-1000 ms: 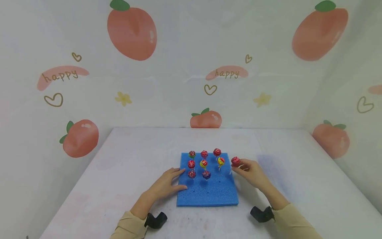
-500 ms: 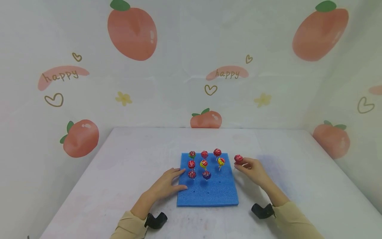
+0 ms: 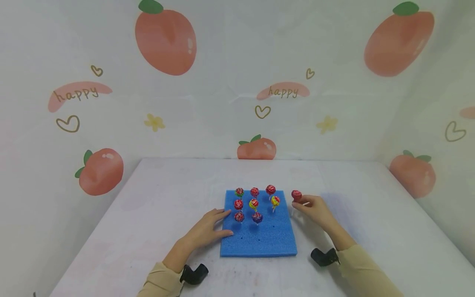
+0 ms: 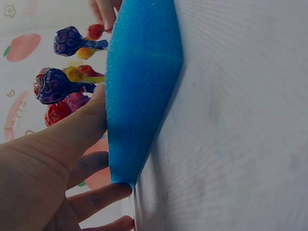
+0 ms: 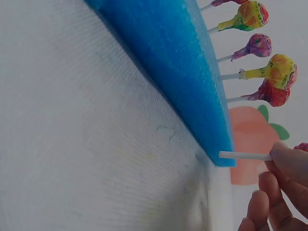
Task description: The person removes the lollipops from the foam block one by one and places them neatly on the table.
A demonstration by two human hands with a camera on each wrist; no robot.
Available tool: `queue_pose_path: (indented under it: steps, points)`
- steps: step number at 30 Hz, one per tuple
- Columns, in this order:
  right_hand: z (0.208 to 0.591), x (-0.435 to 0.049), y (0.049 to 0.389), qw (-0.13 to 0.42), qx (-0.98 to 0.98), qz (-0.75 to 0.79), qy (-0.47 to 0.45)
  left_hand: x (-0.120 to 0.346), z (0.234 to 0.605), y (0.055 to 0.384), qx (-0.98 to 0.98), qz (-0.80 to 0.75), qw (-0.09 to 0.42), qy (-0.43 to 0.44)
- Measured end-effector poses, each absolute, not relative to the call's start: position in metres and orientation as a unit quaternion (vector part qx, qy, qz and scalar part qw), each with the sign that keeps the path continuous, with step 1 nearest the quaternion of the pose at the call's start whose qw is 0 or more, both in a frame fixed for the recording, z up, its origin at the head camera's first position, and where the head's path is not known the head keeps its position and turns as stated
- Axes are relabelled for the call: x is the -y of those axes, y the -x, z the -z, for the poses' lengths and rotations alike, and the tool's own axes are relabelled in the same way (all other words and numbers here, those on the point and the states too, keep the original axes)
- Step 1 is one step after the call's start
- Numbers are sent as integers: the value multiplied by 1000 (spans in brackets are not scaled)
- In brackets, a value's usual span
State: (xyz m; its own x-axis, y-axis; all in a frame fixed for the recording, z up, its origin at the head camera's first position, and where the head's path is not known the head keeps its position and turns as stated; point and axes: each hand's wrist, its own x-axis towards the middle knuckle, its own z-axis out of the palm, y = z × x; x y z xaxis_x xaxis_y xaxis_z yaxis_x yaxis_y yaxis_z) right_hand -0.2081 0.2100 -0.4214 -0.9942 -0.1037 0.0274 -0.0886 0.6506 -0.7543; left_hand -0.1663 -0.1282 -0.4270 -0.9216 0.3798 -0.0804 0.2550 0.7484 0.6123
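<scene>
A red-wrapped lollipop [image 3: 296,194] is pinched between thumb and fingers of my right hand [image 3: 313,211], just off the board's right edge. Its bare white stick [image 5: 244,155] points down, free of the foam. My left hand [image 3: 206,229] rests against the left edge of the blue foam board [image 3: 259,246], thumb and fingers spread. Several wrapped lollipops stand in the board, among them a yellow one [image 3: 275,201], a dark blue one [image 3: 257,218] and a red one [image 3: 271,189]. In the left wrist view my left thumb [image 4: 89,118] touches the foam's side.
Small holes [image 3: 258,239] dot the front part of the board. It lies on a white-covered table [image 3: 178,181]. A white backdrop [image 3: 222,62] with printed peaches rises behind. Black curved mounts [image 3: 194,274] sit at both wrists.
My right hand has moved a little to the right and away from me with the red lollipop, off the board's edge. The left hand and the board have stayed put.
</scene>
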Motion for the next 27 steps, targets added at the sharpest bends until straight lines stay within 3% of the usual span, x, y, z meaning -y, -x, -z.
queue_pose_path:
  steps: [27]
  points:
    - [424, -203, 214, 108, -917, 383, -33, 128, 428, 167, -931, -309, 103, -166]
